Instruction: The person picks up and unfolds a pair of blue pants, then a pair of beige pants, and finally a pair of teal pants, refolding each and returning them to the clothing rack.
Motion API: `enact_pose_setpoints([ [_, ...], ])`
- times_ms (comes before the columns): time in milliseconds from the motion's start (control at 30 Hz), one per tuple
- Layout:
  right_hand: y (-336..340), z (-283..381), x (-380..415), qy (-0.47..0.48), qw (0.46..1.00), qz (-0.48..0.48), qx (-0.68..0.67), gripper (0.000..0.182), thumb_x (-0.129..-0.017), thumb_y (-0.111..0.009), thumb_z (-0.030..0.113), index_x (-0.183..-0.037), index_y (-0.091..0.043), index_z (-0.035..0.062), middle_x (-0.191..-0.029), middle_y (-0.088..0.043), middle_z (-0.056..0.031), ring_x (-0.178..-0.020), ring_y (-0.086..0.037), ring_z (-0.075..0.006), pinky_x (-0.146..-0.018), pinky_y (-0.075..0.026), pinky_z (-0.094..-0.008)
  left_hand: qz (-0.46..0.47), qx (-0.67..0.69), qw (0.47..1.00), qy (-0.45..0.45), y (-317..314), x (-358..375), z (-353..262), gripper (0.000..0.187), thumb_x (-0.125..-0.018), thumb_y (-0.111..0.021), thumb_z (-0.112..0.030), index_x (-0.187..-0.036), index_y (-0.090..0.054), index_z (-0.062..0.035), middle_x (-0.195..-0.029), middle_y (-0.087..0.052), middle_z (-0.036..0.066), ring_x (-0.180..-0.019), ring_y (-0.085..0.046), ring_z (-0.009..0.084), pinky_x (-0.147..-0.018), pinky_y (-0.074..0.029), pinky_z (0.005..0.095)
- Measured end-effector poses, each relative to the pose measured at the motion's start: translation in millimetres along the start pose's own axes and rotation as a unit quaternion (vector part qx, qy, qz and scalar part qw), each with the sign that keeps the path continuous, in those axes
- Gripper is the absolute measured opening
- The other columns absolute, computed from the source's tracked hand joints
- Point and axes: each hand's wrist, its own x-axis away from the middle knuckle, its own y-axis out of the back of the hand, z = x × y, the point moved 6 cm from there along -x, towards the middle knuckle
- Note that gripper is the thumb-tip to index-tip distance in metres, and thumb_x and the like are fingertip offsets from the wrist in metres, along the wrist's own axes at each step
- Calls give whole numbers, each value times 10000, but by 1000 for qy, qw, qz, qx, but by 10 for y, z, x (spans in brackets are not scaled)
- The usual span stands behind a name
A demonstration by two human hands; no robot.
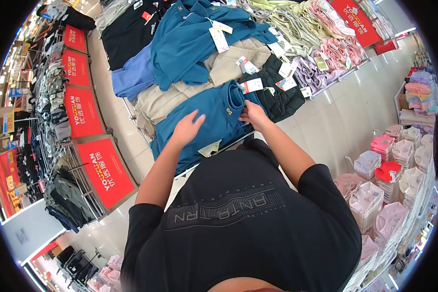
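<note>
A teal collared shirt (194,127) with a small gold emblem lies on the pile at the near edge of the display table, right in front of me. Its collar stands rolled up near the right end, beside a white and red tag (251,86). My right hand (254,117) pinches the shirt's edge just below the collar. Over the middle of the same shirt is my left hand (189,128), fingers stretched out and holding nothing. A second teal shirt (185,48) with hanging tags is spread out farther back, on top of beige trousers (168,97).
Dark folded garments (280,97) lie right of the shirt, with lilac and pink clothes (336,56) beyond. Red sign boards (104,170) and a clothes rack line the left aisle. Stacks of folded pastel clothes (367,199) stand at the right on a shelf. Tiled floor (336,117) lies between.
</note>
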Motion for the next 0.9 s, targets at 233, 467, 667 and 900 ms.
enact_pose_setpoints([
  [233,-103,430,230,80,955,-71,275,879,-963,-486,695,-1425,-484,-54,-1313,-637,-213,-1163,-638,-311,-962,-509,-399,-80,-351,933,13,-327,926,832,761,-872,-708,-278,-1548,-396,-121,-1585,-388,171,-1475,-339,389,-1180,-313,560],
  [467,-409,557,182,124,856,-71,497,668,-876,-665,324,-1387,-496,-71,-1036,-729,-241,-1080,-689,-358,-984,-502,-415,-113,-301,947,-3,-257,972,990,686,-853,-693,-173,-1503,-473,-160,-1477,-496,173,-1369,-459,374,-1157,-347,511],
  [667,124,537,29,292,859,-137,398,482,-926,-662,263,-1316,-610,-16,-1184,-702,-236,-1106,-682,-340,-964,-504,-393,-149,-287,944,-60,-252,1110,1000,635,-943,-653,-392,-1496,-483,-130,-1504,-487,167,-1397,-444,348,-1172,-317,530],
  [900,274,683,377,217,833,-222,457,394,-947,-657,227,-1281,-633,20,-1105,-723,-216,-1035,-701,-342,-925,-523,-413,-128,-290,947,-57,-329,996,1027,576,-1023,-527,-455,-1505,-477,-143,-1551,-455,138,-1444,-395,360,-1199,-259,565],
])
